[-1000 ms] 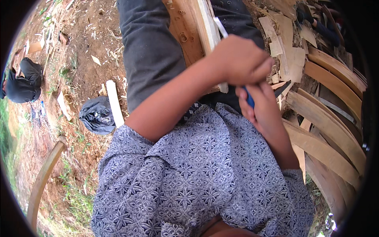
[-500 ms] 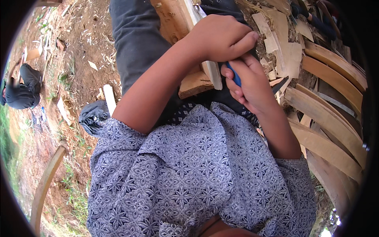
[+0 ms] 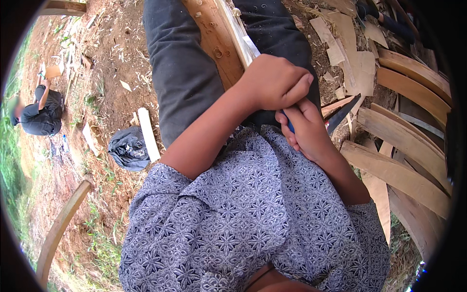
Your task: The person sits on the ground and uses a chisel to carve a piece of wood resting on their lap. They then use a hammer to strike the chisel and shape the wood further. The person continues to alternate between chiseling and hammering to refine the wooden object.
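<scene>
left hand (image 3: 275, 82) fists around a pale wooden strip (image 3: 239, 36) on the lap; right hand (image 3: 304, 129) curls around a blue handle (image 3: 289, 124). curved slats (image 3: 404, 168) crowd the right, bare dirt (image 3: 109, 53) lies left.

left hand (image 3: 275, 82) fisted, right hand (image 3: 304, 129) curled beneath

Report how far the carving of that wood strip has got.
Done: chips and cut slats lie at the right. In hand: left hand grips the pale strip on the lap; right hand holds a blue-handled tool. Left: cannot tell; the cut is hidden.
</scene>
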A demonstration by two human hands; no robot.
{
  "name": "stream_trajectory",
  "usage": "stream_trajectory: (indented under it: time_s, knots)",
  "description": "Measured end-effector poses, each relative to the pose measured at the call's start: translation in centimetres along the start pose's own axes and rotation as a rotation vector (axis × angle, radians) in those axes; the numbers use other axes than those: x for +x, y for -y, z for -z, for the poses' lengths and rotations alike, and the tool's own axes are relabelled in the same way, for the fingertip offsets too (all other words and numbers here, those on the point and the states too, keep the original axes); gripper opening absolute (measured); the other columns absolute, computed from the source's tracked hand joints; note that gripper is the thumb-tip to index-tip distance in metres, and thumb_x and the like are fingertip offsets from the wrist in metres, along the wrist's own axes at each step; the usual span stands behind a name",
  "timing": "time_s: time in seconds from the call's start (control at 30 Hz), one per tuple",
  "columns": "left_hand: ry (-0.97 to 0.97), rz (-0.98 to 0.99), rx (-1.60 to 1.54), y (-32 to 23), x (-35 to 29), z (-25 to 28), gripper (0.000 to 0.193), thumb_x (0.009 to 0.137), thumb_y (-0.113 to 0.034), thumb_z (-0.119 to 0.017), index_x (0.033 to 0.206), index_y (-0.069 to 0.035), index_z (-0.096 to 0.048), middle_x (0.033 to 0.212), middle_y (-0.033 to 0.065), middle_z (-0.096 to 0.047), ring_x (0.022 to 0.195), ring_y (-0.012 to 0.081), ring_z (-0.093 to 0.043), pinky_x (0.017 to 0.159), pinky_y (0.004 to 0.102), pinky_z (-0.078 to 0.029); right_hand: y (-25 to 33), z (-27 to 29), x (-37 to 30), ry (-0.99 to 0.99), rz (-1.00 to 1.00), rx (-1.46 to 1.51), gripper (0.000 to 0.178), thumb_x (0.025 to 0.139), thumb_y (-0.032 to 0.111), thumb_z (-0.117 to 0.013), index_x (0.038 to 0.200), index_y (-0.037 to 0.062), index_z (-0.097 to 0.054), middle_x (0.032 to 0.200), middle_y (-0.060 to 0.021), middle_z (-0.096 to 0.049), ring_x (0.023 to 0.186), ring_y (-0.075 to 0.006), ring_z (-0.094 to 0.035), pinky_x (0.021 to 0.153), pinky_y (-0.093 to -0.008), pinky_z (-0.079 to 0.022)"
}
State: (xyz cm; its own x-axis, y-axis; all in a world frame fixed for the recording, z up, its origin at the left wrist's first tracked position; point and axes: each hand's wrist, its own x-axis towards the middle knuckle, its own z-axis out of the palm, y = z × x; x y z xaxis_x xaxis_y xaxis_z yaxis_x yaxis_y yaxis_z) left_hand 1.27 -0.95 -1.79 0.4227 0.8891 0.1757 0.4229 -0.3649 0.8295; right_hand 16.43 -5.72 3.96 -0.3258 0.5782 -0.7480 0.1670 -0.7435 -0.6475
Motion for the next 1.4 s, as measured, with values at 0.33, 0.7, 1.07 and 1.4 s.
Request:
stream_trajectory:
  time_s: [0.33,0.7,1.07,1.4]
  knots:
    - [-0.175,-0.134,0.104,6.1,6.4,6.1,0.048,0.098,-0.043,-0.045,0.077,-0.006,-0.068,0.07,0.0207,-0.065,0.069,0.0416,-0.066,0.064,0.0508,-0.052,6.7,-2.7,6.6,0.018,0.179,0.046,0.019,0.106,0.023,-0.049,0.106,0.0056,-0.055,0.078,0.0,-0.053,0.043,-0.0051,-0.041,0.036,-0.0215,-0.032]
    - [0.037,-0.005,-0.023,-1.2,1.1,-0.9,0.041,0.097,-0.038,-0.044,0.077,-0.011,-0.066,0.067,0.0155,-0.064,0.065,0.0384,-0.064,0.062,0.049,-0.051,0.5,0.7,-1.9,-0.087,0.007,-0.037,0.018,0.106,0.024,-0.049,0.106,0.0064,-0.053,0.077,-0.0013,-0.052,0.043,-0.0048,-0.043,0.034,-0.0218,-0.032]
    - [-0.211,-0.103,0.05,5.0,6.2,6.8,0.047,0.099,-0.04,-0.046,0.075,-0.005,-0.066,0.071,0.0217,-0.064,0.071,0.0435,-0.064,0.064,0.0524,-0.049,7.2,-2.4,5.9,0.015,0.172,0.034,0.02,0.105,0.024,-0.052,0.113,0.0065,-0.055,0.077,-0.0001,-0.053,0.042,-0.0049,-0.041,0.034,-0.0215,-0.031]
    - [-0.024,-0.004,-0.037,-1.6,0.8,0.0,0.041,0.097,-0.037,-0.044,0.075,-0.009,-0.065,0.065,0.0153,-0.063,0.063,0.0385,-0.063,0.061,0.0496,-0.05,1.6,0.1,-2.5,-0.064,-0.049,-0.012,0.02,0.106,0.025,-0.049,0.107,0.0058,-0.053,0.076,-0.0016,-0.053,0.042,-0.0049,-0.043,0.033,-0.022,-0.032]
